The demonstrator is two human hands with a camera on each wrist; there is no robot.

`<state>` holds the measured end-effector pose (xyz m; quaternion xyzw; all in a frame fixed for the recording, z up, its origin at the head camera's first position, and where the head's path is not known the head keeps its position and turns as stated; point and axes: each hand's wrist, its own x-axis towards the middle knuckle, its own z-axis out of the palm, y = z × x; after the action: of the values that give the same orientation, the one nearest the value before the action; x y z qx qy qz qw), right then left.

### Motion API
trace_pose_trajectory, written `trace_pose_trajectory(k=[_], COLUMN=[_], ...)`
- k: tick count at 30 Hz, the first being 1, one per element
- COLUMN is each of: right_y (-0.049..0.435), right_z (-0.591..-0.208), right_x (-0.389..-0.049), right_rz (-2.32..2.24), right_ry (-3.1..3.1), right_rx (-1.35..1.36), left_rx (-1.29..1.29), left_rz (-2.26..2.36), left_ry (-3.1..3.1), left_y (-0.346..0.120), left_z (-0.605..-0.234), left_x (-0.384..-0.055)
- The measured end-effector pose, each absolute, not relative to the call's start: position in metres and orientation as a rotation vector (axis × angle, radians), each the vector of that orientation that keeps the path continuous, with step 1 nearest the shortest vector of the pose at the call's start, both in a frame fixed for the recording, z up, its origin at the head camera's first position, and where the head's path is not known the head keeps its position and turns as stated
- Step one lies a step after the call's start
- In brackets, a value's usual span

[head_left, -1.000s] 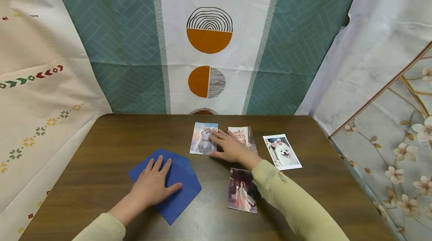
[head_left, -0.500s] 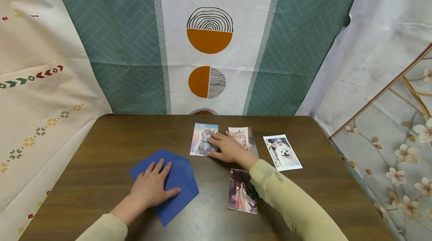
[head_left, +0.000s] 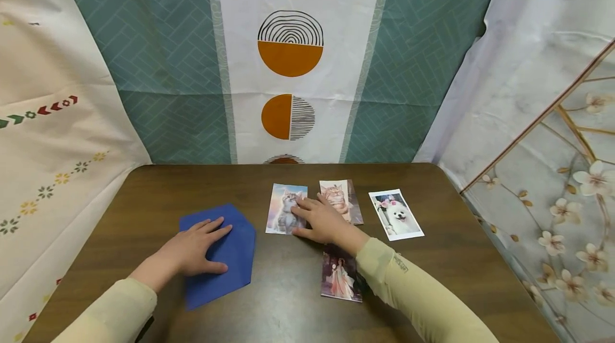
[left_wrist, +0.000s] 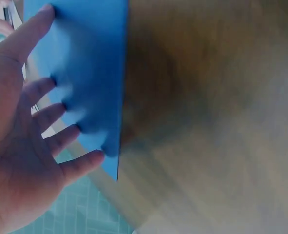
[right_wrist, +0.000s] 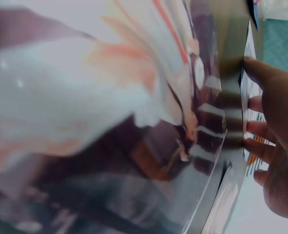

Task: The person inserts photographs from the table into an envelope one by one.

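A blue paper envelope (head_left: 237, 255) lies flat at the left of the table. My left hand (head_left: 194, 249) rests on it with fingers and thumb spread; the left wrist view shows the fingertips (left_wrist: 71, 132) touching the envelope (left_wrist: 97, 58). At the middle, a card with a grey kitten (head_left: 278, 217) lies flat. Fingertips of my right hand (head_left: 326, 223) rest on its right part and hide some of it. Below my right forearm is a card with a robed figure (head_left: 340, 283), seen close up in the right wrist view, partly hidden by the sleeve.
Behind my right hand lies an orange cat card (head_left: 332, 199), overlapping a darker picture at its right. A white-bordered dog photo (head_left: 396, 216) lies further right. The brown table (head_left: 154, 193) ends at a patterned cloth backdrop (head_left: 290, 81), with more cloth at both sides.
The envelope has turned and slid left under my left hand. The kitten card has slid a little nearer under my right fingertips. The view has shifted slightly.
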<state>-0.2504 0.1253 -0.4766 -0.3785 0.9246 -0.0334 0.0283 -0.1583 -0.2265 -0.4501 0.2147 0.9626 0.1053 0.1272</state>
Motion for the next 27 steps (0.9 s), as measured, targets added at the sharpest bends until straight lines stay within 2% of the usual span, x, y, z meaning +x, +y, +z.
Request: trace_pose_trajectory(k=[12,21,27], right_y=[0.13,0.14,0.147], right_z=[-0.478,-0.47,-0.47], right_x=[-0.245,-0.247,-0.248], right_rz=[-0.149,-0.28,-0.308], right_ry=[2.866,2.859,2.857], right_rx=[-1.219,-1.175,-1.124], left_rx=[0.582,0.4,0.251], left_rz=[0.289,0.276,0.267], left_ry=[2.761,2.927,2.915], left_y=[-0.236,-0.216,-0.204], left_z=[-0.44,-0.437,-0.452], left_x=[-0.173,-0.152,-0.14])
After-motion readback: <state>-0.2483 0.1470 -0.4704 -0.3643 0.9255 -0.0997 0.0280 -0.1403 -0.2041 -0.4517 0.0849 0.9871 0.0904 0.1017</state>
